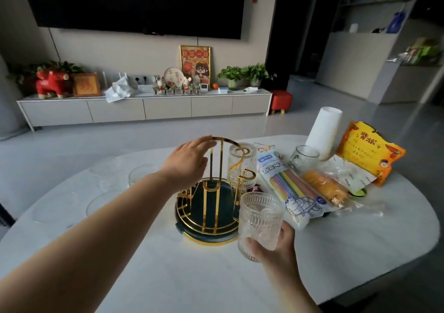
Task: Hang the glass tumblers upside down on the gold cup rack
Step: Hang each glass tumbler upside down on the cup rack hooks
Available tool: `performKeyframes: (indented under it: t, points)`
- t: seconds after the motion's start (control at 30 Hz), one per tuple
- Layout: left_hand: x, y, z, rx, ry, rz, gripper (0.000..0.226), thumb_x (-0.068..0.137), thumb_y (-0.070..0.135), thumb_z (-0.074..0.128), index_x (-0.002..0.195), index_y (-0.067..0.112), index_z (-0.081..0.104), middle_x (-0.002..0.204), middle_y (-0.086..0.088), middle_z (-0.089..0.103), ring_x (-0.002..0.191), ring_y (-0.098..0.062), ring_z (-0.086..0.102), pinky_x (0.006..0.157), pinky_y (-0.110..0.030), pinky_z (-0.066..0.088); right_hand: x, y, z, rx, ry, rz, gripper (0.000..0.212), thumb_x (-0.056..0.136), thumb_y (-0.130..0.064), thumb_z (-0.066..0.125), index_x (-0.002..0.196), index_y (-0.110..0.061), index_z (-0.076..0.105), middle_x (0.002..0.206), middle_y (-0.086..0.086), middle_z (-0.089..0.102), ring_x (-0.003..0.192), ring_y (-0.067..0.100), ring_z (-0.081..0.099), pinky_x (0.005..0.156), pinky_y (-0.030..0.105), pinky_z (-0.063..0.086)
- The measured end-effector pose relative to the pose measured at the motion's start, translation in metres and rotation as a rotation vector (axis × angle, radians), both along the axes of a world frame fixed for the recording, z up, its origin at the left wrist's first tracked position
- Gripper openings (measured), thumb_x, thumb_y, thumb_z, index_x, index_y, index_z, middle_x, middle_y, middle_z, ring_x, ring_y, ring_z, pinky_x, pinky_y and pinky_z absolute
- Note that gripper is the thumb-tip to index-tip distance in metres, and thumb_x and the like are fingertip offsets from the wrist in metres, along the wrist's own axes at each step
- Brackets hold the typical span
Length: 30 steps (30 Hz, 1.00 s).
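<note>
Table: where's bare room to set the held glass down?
Bare: the near table in front of the gold rack, between both forearms. Left of the rack lie faint clear glass pieces. Crowded: right of the rack, straw pack, snack bag, glass mug.

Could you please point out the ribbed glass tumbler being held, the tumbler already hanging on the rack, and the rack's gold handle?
Ribbed clear glass tumbler (260,219), head view, on its side wall.
Upside-down glass tumbler on the rack (242,163), head view, on its body.
Gold arched rack handle (230,142), head view, on the top curve.
</note>
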<state>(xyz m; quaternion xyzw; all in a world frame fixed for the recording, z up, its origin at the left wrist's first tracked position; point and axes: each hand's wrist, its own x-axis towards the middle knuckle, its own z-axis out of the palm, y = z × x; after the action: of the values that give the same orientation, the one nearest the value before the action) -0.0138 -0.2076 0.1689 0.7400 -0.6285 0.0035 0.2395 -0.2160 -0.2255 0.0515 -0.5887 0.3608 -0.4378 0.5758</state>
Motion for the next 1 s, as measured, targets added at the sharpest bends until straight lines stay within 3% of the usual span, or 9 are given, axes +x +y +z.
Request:
performKeyframes:
  t: [0.13, 0.27, 0.4, 0.5, 0.6, 0.8, 0.87, 0.93, 1.0]
  points:
    - [0.003, -0.004, 0.004, 0.002, 0.013, 0.0, 0.053, 0.09, 0.009, 0.038, 0.137, 0.022, 0.016, 0.146, -0.01, 0.032, 0.133, -0.026, 0.028, 0.111, -0.04, 0.023, -0.015, -0.018, 0.013, -0.028, 0.101, -0.043, 0.078, 0.027, -0.048, 0.066, 0.099, -0.031, 0.044, 0.111, 0.001, 0.055, 0.105, 0.019, 0.05, 0.068, 0.016, 0.04]
    - [0.003, -0.008, 0.003, 0.01, -0.038, -0.004, 0.051, 0.091, 0.012, 0.038, 0.137, 0.02, 0.018, 0.142, -0.009, 0.034, 0.13, -0.026, 0.03, 0.109, -0.038, 0.026, -0.031, -0.041, 0.051, -0.144, 0.268, 0.075, 0.086, 0.034, -0.049, 0.08, 0.111, -0.03, 0.048, 0.122, -0.002, 0.055, 0.116, 0.017, 0.047, 0.089, 0.031, 0.04]
    - [0.006, -0.011, 0.006, 0.003, -0.078, -0.012, 0.049, 0.09, 0.007, 0.036, 0.136, 0.02, 0.023, 0.139, -0.007, 0.035, 0.128, -0.024, 0.029, 0.107, -0.036, 0.03, -0.029, -0.069, 0.099, -0.301, 0.595, 0.1, 0.073, 0.043, -0.04, 0.083, 0.101, -0.036, 0.038, 0.1, -0.012, 0.054, 0.094, 0.008, 0.052, 0.073, 0.015, 0.039]
    - [0.007, -0.011, 0.006, -0.007, -0.067, -0.02, 0.051, 0.088, 0.0, 0.033, 0.135, 0.02, 0.025, 0.138, -0.006, 0.036, 0.126, -0.023, 0.03, 0.103, -0.036, 0.034, -0.017, -0.08, 0.128, -0.45, 0.93, 0.09, 0.067, 0.046, -0.046, 0.077, 0.093, -0.033, 0.032, 0.087, -0.018, 0.044, 0.081, 0.008, 0.048, 0.059, 0.021, 0.035]
    - [0.008, -0.011, 0.004, -0.018, -0.051, -0.027, 0.053, 0.087, 0.0, 0.034, 0.135, 0.021, 0.024, 0.138, -0.005, 0.035, 0.127, -0.022, 0.029, 0.103, -0.035, 0.034, 0.001, -0.082, 0.148, -0.598, 1.123, 0.143, 0.062, 0.046, -0.048, 0.075, 0.09, -0.028, 0.036, 0.082, -0.013, 0.045, 0.069, 0.004, 0.045, 0.05, 0.025, 0.033]
    - [0.011, -0.013, 0.0, -0.031, -0.001, -0.028, 0.059, 0.083, 0.001, 0.041, 0.135, 0.023, 0.023, 0.139, -0.003, 0.034, 0.127, -0.022, 0.027, 0.102, -0.035, 0.035, 0.037, -0.087, 0.163, -0.748, 1.319, 0.282, 0.075, 0.053, -0.045, 0.076, 0.116, -0.02, 0.044, 0.12, 0.001, 0.052, 0.089, 0.012, 0.04, 0.073, 0.025, 0.035]
    - [0.012, -0.014, -0.001, -0.034, 0.004, -0.036, 0.06, 0.083, 0.003, 0.042, 0.136, 0.023, 0.022, 0.14, -0.003, 0.034, 0.127, -0.022, 0.027, 0.102, -0.036, 0.035, 0.045, -0.086, 0.16, -0.719, 1.337, 0.341, 0.075, 0.055, -0.042, 0.076, 0.117, -0.02, 0.04, 0.116, 0.002, 0.049, 0.089, 0.013, 0.04, 0.068, 0.025, 0.036]
    - [0.013, -0.013, -0.001, -0.032, 0.004, -0.047, 0.06, 0.083, 0.004, 0.043, 0.136, 0.023, 0.021, 0.14, -0.003, 0.034, 0.127, -0.022, 0.027, 0.102, -0.036, 0.034, 0.052, -0.084, 0.156, -0.679, 1.341, 0.376, 0.07, 0.057, -0.038, 0.077, 0.11, -0.021, 0.034, 0.101, -0.001, 0.044, 0.087, 0.016, 0.041, 0.057, 0.025, 0.034]
    - [0.015, -0.012, -0.002, -0.03, -0.017, -0.054, 0.059, 0.084, 0.007, 0.044, 0.136, 0.023, 0.02, 0.14, -0.003, 0.033, 0.127, -0.021, 0.027, 0.104, -0.035, 0.031, 0.058, -0.083, 0.151, -0.645, 1.322, 0.373, 0.066, 0.057, -0.035, 0.077, 0.101, -0.023, 0.03, 0.087, -0.004, 0.04, 0.085, 0.018, 0.042, 0.055, 0.027, 0.034]
